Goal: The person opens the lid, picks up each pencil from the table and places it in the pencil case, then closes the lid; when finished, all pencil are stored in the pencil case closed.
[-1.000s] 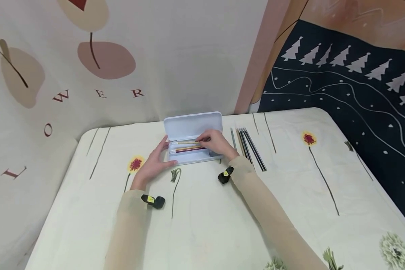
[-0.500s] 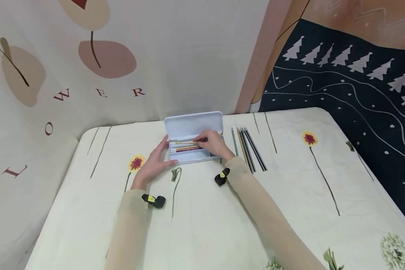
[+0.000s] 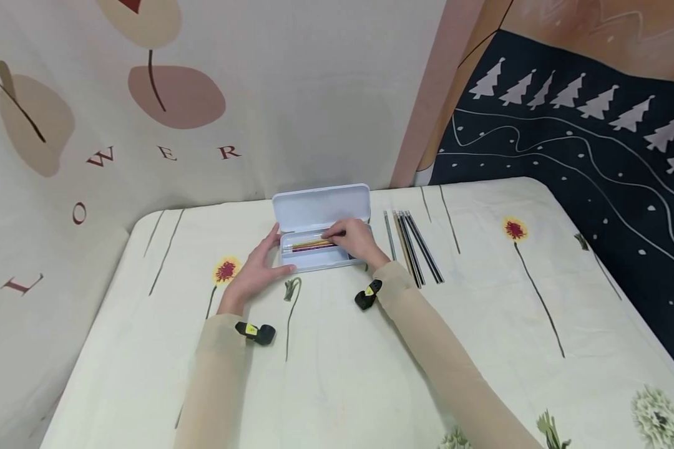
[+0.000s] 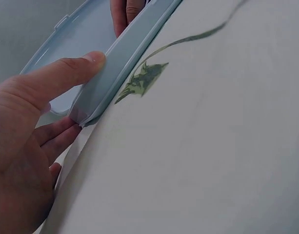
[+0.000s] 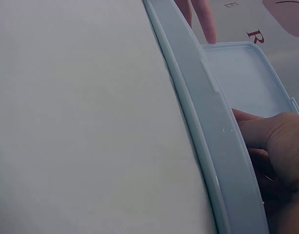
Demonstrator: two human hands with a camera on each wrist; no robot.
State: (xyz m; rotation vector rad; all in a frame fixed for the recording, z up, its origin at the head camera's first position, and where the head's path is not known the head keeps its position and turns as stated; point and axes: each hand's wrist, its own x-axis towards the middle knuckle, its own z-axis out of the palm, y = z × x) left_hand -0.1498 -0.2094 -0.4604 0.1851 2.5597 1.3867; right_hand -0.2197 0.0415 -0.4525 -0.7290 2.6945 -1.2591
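Note:
A pale blue pencil case [image 3: 314,265] stands on the table with its lid [image 3: 320,207] raised at the back. Several pencils [image 3: 309,248], yellow and dark red among them, lie lengthwise in its tray. My left hand [image 3: 251,274] holds the case's left end, the thumb [image 4: 86,68] on the front wall and fingers at the end. My right hand [image 3: 355,240] reaches into the tray, fingertips and thumb pinched on a yellowish pencil whose right part is hidden under the hand. In the right wrist view the case wall hides the pencils.
To the right of the case several loose pencils [image 3: 412,249], dark and tan, lie side by side, with a grey-blue pencil [image 3: 390,234] slightly apart. A flower-print cloth [image 3: 337,374] covers the table. A printed curtain [image 3: 314,93] hangs directly behind.
The yellowish pencil in my right hand has come down and forward against the other pencils in the tray. My right hand shifted slightly left; my left hand stayed put.

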